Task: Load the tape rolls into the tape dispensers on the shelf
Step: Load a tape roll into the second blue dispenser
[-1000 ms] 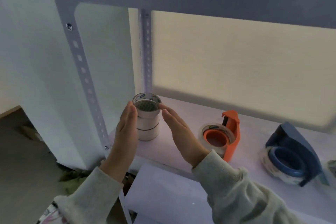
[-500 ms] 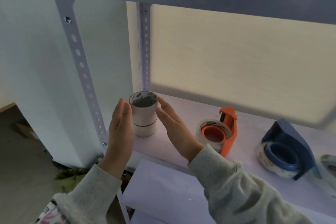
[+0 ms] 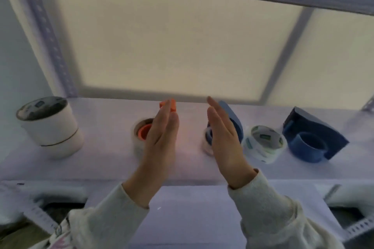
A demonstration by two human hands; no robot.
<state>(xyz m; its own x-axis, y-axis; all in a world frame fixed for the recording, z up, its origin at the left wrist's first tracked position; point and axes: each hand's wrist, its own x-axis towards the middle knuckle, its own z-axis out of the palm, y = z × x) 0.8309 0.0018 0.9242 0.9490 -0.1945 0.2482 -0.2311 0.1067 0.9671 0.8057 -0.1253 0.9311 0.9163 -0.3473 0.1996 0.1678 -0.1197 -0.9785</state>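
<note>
Our left hand (image 3: pixel 159 143) and right hand (image 3: pixel 224 141): fingers straight, holding nothing, above shelf (image 3: pixel 101 168). Orange dispenser (image 3: pixel 145 131) behind left hand; stacked tape rolls (image 3: pixel 52 127) far left of it.

Left hand (image 3: pixel 162 139), right hand (image 3: pixel 224 139): flat, palms facing, fingers straight.

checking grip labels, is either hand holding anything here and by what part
Nothing is held. The left hand and right hand are both open with straight fingers, raised above the shelf.
</note>
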